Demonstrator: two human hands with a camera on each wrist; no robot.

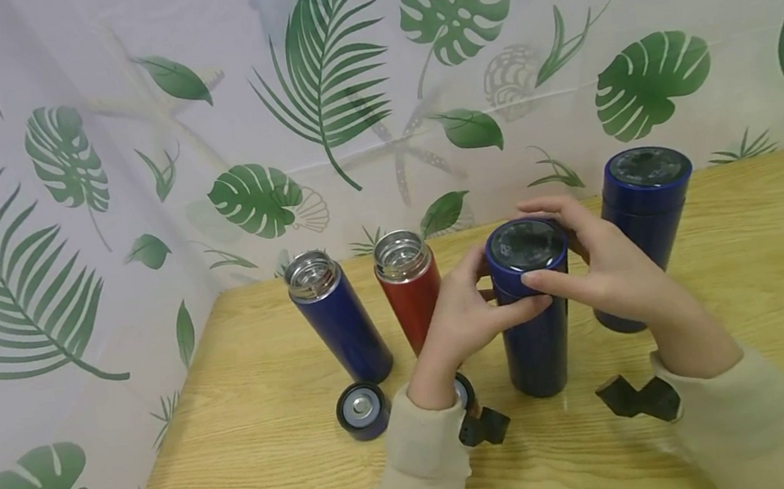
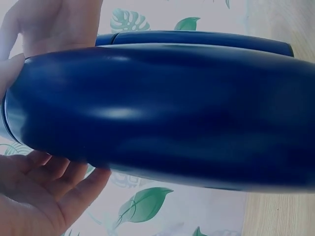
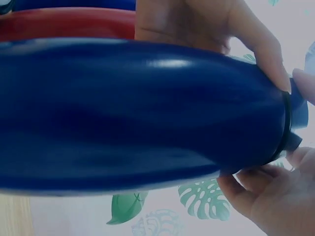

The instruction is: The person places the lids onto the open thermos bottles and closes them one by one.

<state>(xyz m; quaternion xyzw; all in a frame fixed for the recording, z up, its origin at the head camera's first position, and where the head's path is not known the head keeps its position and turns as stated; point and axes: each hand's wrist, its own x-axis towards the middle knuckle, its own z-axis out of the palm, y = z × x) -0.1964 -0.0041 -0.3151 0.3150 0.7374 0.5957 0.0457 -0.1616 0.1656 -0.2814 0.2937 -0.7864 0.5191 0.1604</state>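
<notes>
Your left hand (image 1: 466,311) grips the blue vacuum flask (image 1: 537,351) just below its lid (image 1: 526,247), while your right hand (image 1: 606,262) grips the lid; the flask's long axis runs roughly upright between both hands, neither clearly nearer.

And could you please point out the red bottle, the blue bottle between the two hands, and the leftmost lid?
Red bottle (image 1: 412,298): head view, upper part of its body.
Held blue bottle (image 1: 537,349): head view, lower body.
Leftmost lid (image 1: 362,405): head view, silver centre.
</notes>
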